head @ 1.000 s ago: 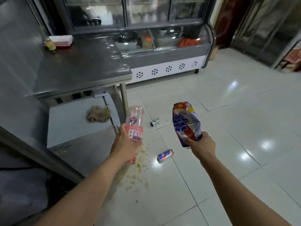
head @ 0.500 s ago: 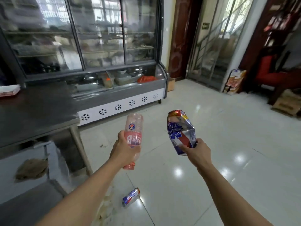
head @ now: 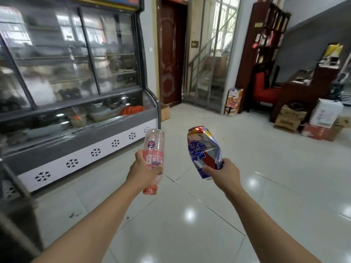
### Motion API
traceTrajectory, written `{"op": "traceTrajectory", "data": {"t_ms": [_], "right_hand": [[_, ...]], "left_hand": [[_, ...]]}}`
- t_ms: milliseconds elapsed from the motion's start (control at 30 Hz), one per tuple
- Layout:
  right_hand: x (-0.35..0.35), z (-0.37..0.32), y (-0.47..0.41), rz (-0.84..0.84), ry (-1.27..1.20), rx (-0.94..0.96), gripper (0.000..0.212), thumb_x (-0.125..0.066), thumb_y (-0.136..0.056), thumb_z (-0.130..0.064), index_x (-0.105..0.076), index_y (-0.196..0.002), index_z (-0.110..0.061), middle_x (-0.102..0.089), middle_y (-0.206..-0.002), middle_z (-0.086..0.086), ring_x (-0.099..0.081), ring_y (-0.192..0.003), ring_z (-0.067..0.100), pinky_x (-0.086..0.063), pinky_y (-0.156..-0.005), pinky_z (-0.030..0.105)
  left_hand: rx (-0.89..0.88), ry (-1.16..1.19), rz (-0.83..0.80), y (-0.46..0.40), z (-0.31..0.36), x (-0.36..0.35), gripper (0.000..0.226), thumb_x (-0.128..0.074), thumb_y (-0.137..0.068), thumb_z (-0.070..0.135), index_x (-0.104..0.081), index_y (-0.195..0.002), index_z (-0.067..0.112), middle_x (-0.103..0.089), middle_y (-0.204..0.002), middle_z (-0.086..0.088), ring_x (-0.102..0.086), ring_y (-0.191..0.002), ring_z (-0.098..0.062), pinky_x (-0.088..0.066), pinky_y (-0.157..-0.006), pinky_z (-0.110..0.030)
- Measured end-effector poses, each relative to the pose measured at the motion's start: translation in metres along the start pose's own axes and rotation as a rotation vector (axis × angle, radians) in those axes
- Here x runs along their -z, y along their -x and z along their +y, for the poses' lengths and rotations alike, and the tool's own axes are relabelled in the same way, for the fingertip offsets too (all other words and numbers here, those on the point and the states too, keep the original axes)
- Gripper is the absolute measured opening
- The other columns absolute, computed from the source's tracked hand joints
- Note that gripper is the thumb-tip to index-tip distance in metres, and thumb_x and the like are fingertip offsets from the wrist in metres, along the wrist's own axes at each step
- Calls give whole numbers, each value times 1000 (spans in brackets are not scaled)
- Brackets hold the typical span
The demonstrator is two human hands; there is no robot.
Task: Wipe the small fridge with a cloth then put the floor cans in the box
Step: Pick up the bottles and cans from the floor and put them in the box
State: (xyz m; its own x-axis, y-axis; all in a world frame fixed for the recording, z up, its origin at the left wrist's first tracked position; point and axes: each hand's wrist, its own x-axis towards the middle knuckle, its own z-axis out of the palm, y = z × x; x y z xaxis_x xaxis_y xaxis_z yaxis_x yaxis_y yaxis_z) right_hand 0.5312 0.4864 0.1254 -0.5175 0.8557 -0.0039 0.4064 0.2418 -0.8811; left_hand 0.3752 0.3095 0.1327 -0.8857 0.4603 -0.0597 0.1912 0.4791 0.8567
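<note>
In the head view, the left hand [head: 144, 170] has its fingers wrapped around the middle of an empty clear plastic bottle [head: 153, 149] with a pink label, held upside down with its cap end pointing near and down. The right hand [head: 223, 171] pinches the lower end of a crushed beer can [head: 204, 149], which stands roughly upright above the white tiled floor [head: 266, 186]. A glass-fronted display fridge [head: 76, 92] fills the far left, and cardboard boxes [head: 290, 118] sit on the floor at the far right.
</note>
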Motion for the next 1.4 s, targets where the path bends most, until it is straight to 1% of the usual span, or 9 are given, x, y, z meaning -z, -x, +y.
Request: {"op": "traceTrajectory", "data": {"t_ms": [167,333,600,733,867,1033,1167,1300,1400], "right_hand": [[5,-15,-100,74,13,3,45,-76,-70,-43,-52,-98,-18,-58,-87,-4,-55,-74,9,-44,-56,23],[16,-20,-191,128,-15,-13,45,-75,-72,-45,-51,-99,-19,-57,-86,-7,-54,-73,7,-41,-52,19],[48,5,-345,164,-39,-38,48,-73,-73,-48,-50,-102,-17,-57,-90,-4,-55,-74,9,-45,-56,20],[70,22,-437,134,-56,-13,48,-73,-73,-46,-49,-101,-17,-57,-91,-3,-56,-77,10,-46,-57,21],[98,32,-531,91,-31,5,49,-74,-73,-46,-51,-102,-15,-61,-95,0,-58,-79,12,-44,-56,20],[123,41,-628,59,-13,2,50,-75,-71,-47,-52,-100,-13,-62,-94,2,-59,-79,15,-48,-60,24],[134,50,-700,44,-17,6,53,-75,-71,-49,-52,-102,-13,-61,-95,2,-57,-76,10,-41,-52,18],[136,54,-776,28,-1,-5,61,-73,-67,-59,-52,-102,-13,-61,-94,1,-59,-78,12,-40,-52,18],[135,57,-841,20,-1,-4,62,-73,-68,-58,-51,-106,-14,-61,-98,1,-59,-83,14,-40,-51,16]], "left_hand": [[-43,30,-58,-104,41,-42,80,-74,-71,33,-24,-132,26,-53,-109,-2,-58,-94,-25,-52,-86,-44],[-77,39,-135,-190,84,-92,80,-74,-72,30,-23,-134,24,-53,-112,-4,-58,-96,-25,-52,-85,-45],[-139,32,-160,-305,147,-188,81,-73,-73,33,-22,-135,28,-49,-105,3,-55,-84,-12,-46,-66,-28],[-113,39,-135,-363,184,-244,82,-73,-74,32,-20,-136,26,-50,-113,-1,-57,-95,-21,-49,-77,-35],[-67,51,-85,-418,226,-296,81,-73,-73,31,-22,-136,24,-53,-116,-3,-58,-99,-24,-51,-85,-40],[-33,51,-65,-478,270,-352,83,-73,-75,31,-20,-137,24,-50,-117,-2,-56,-101,-24,-50,-86,-40],[-18,71,-56,-534,297,-398,81,-73,-76,32,-20,-137,24,-50,-120,-3,-55,-102,-23,-50,-83,-38],[-18,74,-54,-597,314,-449,83,-73,-76,31,-19,-139,25,-48,-122,-3,-54,-102,-22,-48,-77,-35],[2,100,-63,-655,328,-485,81,-72,-77,30,-18,-138,26,-50,-122,-5,-56,-102,-23,-50,-78,-37]]}}
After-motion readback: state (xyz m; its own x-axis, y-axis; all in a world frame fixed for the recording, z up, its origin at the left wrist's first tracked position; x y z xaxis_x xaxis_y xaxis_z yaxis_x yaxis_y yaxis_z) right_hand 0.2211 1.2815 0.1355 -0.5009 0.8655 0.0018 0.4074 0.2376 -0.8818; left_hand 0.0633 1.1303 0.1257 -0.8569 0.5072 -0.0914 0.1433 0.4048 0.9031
